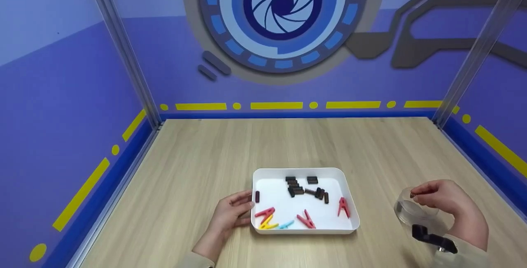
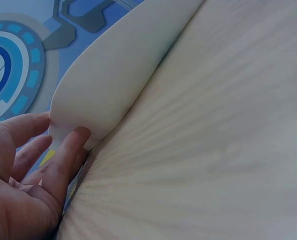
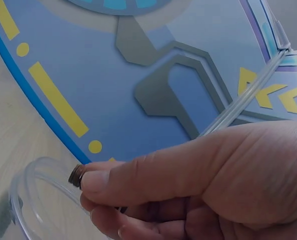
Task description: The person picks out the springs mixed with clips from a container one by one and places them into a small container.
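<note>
Beige sleeves (image 1: 469, 256), black wrist bracket (image 1: 432, 239)

Sm. dark-brown ribbed piece (image 3: 77, 176) pinched btwn R hand (image 1: 448, 200) thumb & finger, nr rim of clear rnd container (image 1: 404, 215). White rect. tray (image 1: 305, 232) flat on worktop (image 1: 206, 148), L hand (image 1: 230, 212) touching side wall.

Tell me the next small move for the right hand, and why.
Probably lower and release the small dark-brown ridged piece into the clear round plastic container: the right hand pinches it close to the container's rim, while similar dark pieces lie in the white rectangular tray.
</note>
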Available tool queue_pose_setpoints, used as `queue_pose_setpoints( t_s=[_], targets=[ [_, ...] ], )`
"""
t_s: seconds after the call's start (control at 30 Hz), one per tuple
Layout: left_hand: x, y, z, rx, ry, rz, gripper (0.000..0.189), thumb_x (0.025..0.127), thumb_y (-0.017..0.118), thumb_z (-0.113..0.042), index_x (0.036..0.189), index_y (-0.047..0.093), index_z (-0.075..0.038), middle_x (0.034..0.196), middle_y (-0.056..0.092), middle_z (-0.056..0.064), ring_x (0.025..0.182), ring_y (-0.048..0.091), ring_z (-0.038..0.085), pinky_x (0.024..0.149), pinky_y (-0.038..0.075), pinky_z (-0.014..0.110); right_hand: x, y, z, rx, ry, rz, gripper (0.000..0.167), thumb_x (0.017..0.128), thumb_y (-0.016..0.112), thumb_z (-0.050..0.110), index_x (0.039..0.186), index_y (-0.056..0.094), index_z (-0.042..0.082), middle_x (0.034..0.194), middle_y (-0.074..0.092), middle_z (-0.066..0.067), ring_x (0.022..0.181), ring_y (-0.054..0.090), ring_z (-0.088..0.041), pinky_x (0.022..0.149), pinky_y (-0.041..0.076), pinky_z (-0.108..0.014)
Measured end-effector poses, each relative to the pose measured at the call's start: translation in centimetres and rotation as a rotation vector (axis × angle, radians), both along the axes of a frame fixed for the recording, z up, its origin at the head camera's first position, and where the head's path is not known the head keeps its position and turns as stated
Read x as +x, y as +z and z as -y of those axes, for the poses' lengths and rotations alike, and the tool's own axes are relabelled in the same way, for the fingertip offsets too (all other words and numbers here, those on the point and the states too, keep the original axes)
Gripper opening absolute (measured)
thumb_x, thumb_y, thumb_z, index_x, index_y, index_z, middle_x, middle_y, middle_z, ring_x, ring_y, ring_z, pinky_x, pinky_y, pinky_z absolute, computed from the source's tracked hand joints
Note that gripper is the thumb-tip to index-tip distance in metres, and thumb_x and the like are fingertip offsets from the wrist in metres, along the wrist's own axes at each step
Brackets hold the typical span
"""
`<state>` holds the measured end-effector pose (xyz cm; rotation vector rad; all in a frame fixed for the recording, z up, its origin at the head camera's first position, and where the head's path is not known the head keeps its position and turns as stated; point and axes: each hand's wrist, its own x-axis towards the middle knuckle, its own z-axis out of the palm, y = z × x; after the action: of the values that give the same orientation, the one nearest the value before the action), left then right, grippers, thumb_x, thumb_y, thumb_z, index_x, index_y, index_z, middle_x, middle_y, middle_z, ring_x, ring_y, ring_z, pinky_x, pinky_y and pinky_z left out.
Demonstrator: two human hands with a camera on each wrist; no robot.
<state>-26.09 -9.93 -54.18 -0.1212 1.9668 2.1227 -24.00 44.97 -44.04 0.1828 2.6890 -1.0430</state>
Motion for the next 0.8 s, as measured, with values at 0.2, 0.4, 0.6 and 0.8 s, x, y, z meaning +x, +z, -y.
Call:
queue_pose_setpoints(
  t_s=[0.2, 0.4, 0.6, 0.8],
  targets=[
    [0.21, 0.18, -0.02, 0.019, -0.010, -0.003, 0.055, 0.094, 0.074, -0.012, 0.145, 0.056, -0.001, 0.144, 0.060, 0.024, 0.111, 0.073, 0.024, 0.073, 0.066, 0.034, -0.09, 0.03, 0.20, 0.010, 0.012, 0.018, 0.034, 0.092, 0.076, 0.018, 0.118, 0.072, -0.004, 0.107, 0.077, -0.007, 0.091, 0.065, -0.013, 0.083, 0.060, -0.037],
    [0.25, 0.23, -0.13, -0.002, -0.012, -0.014, 0.053, 0.095, 0.073, -0.013, 0.144, 0.057, -0.001, 0.144, 0.061, 0.024, 0.112, 0.073, 0.023, 0.073, 0.066, 0.034, -0.04, 0.19, 0.45, 0.012, 0.023, 0.028, 0.031, 0.091, 0.073, 0.013, 0.116, 0.072, -0.006, 0.106, 0.077, -0.007, 0.091, 0.065, -0.012, 0.085, 0.060, -0.040],
    [0.28, 0.25, -0.15, -0.015, -0.003, -0.008, 0.053, 0.095, 0.074, -0.013, 0.145, 0.057, -0.002, 0.144, 0.061, 0.023, 0.113, 0.072, 0.023, 0.072, 0.066, 0.033, -0.09, 0.17, 0.43, 0.015, 0.027, 0.030, 0.033, 0.091, 0.075, 0.015, 0.117, 0.072, -0.006, 0.107, 0.077, -0.007, 0.090, 0.066, -0.011, 0.087, 0.060, -0.042],
    [0.21, 0.12, -0.08, -0.007, -0.003, -0.006, 0.054, 0.095, 0.074, -0.013, 0.145, 0.056, -0.002, 0.144, 0.061, 0.023, 0.114, 0.072, 0.024, 0.072, 0.066, 0.034, -0.19, 0.13, 0.46, 0.023, 0.026, 0.034, 0.035, 0.091, 0.075, 0.017, 0.117, 0.071, -0.006, 0.107, 0.077, -0.008, 0.091, 0.066, -0.012, 0.086, 0.060, -0.044]
  ],
)
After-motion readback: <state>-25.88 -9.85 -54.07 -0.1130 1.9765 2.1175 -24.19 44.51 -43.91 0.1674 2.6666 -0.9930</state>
